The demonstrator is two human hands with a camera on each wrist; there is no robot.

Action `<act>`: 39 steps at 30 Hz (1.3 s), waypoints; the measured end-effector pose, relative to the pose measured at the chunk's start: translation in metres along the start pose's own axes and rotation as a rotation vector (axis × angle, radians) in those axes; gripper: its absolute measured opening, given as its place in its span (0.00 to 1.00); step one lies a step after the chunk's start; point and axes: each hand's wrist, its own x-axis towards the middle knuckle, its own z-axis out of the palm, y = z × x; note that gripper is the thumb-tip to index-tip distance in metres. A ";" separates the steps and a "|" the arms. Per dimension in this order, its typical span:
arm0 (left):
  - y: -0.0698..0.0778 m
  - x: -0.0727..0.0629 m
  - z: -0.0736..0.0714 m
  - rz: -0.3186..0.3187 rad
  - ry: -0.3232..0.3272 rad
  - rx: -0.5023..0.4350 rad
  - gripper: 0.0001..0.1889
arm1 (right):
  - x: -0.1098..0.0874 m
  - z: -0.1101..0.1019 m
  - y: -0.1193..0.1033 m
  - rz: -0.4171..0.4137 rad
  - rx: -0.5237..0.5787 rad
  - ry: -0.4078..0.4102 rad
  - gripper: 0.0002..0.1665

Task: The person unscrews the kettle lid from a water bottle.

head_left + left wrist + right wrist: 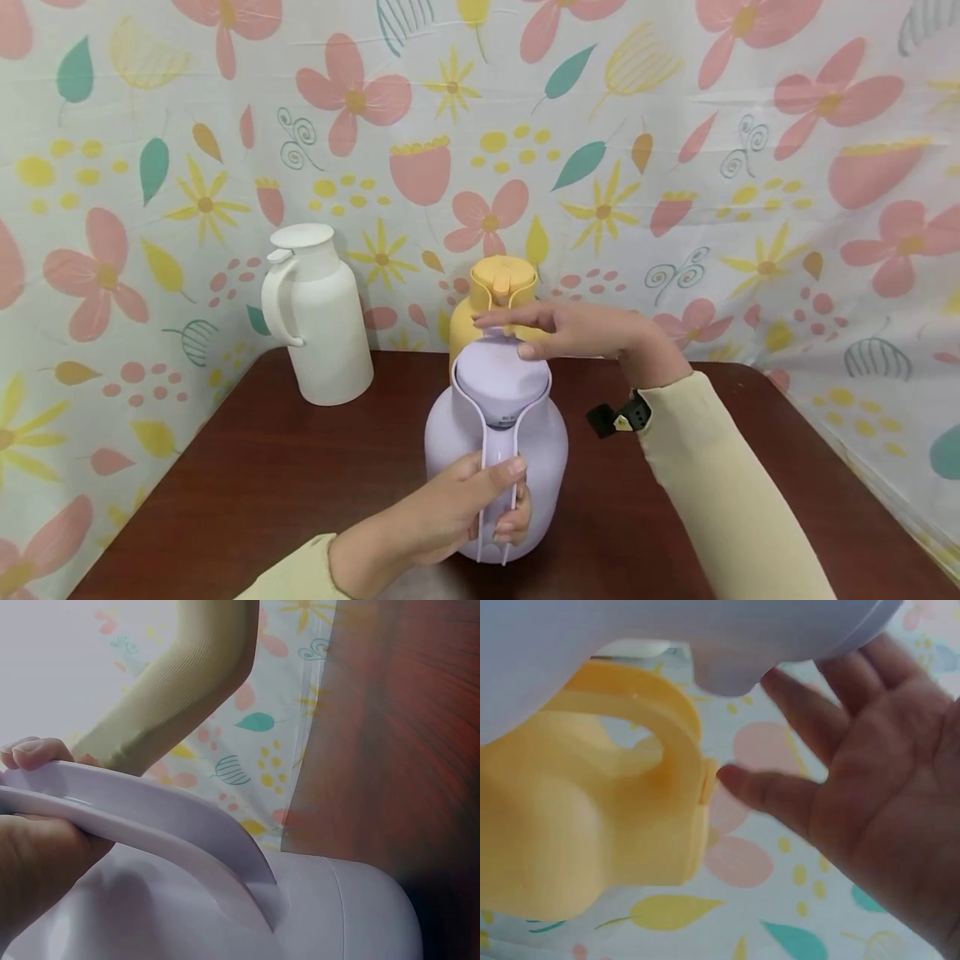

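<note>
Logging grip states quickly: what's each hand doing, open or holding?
Left hand: closed, holding the lavender jug by its handle.
Right hand: open, at the lid; contact unclear.

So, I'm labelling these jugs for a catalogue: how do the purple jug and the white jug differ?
Colour: the purple jug is pale lilac, while the white jug is white. Shape: the purple jug has a broad, rounded body; the white jug looks slimmer. State: the left hand grips the purple jug's handle, while no hand touches the white jug. Both have a long handle on one side.
</note>
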 end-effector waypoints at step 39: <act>-0.003 0.001 0.000 0.019 -0.012 0.005 0.35 | -0.017 0.105 -0.016 0.187 -0.081 0.764 0.42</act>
